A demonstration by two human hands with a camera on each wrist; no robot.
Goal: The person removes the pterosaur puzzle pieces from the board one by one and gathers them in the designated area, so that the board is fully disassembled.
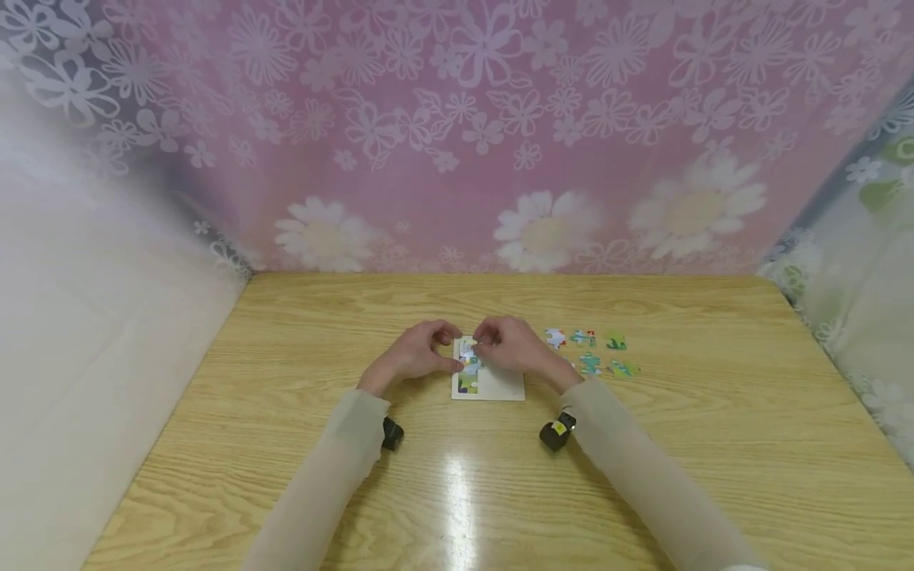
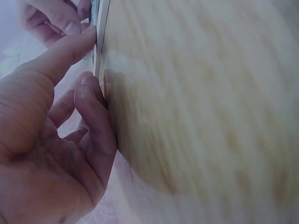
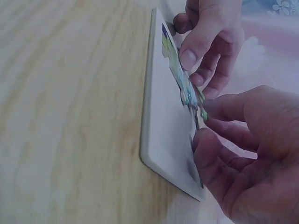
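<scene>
A pale puzzle board (image 1: 501, 386) lies on the table, with joined puzzle pieces (image 1: 467, 384) filling a strip along its left side. At the board's left edge is my left hand (image 1: 417, 349), its thumb resting on the laid pieces and its other fingers loosely bent near the far left corner. My right hand (image 1: 505, 344) reaches over the board's upper part. In the right wrist view its thumb and fingers pinch a small greenish puzzle piece (image 3: 204, 115) right at the end of the joined strip; the fingers hide part of that piece.
Right of the board, several loose pieces lie in two rough rows, among them a pale one (image 1: 554, 338) and a green one (image 1: 616, 341). The wood-grain table (image 1: 321, 317) meets a pink flowered curtain (image 1: 428, 159) at the back.
</scene>
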